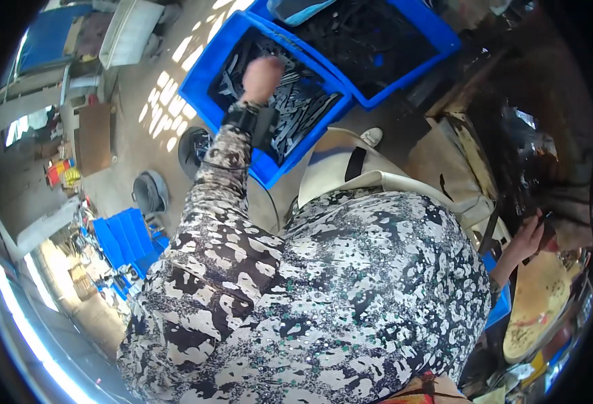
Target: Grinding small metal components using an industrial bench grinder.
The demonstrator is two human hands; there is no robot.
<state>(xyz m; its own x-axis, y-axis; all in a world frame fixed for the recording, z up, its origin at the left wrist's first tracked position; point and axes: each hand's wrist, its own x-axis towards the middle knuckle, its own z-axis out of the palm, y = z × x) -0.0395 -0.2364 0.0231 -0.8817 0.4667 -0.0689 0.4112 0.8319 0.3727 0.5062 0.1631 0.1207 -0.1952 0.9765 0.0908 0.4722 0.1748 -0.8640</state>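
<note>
Left hand: the left hand (261, 75) reaches far forward over the nearer blue crate (205, 67), fingers curled in toward the palm; it is blurred, so whether it pinches a piece cannot be told.
Left arm: a black wrist band (246, 121) sits just below the hand, and a black-and-white patterned sleeve (219, 222) runs back toward the body.
Right hand: the right hand (531, 237) is low at the right side, fingers closed around a small dark piece (544, 219) near a dark machine (532, 168); the piece is too small to make out.
Metal strips: dark flat strips (296, 108) fill the nearer crate, lying in a loose heap; most have their long axis running from upper left to lower right, along the crate's length, and some cross them.
Where the strips are: inside the nearer crate, right under and beside the left hand.
Second crate: a larger blue crate (438, 34) stands just behind, touching the first, and holds more dark pieces.
Stacked bins: small blue bins (118, 239) are stacked at the left, well apart from the crates.
Packages: a beige bag (340, 168) with a black strap lies just below the nearer crate.
Round board: a tan round disc (539, 303) lies under the right hand.
Floor: grey concrete (148, 141) with sunlit patches beside the crate.
</note>
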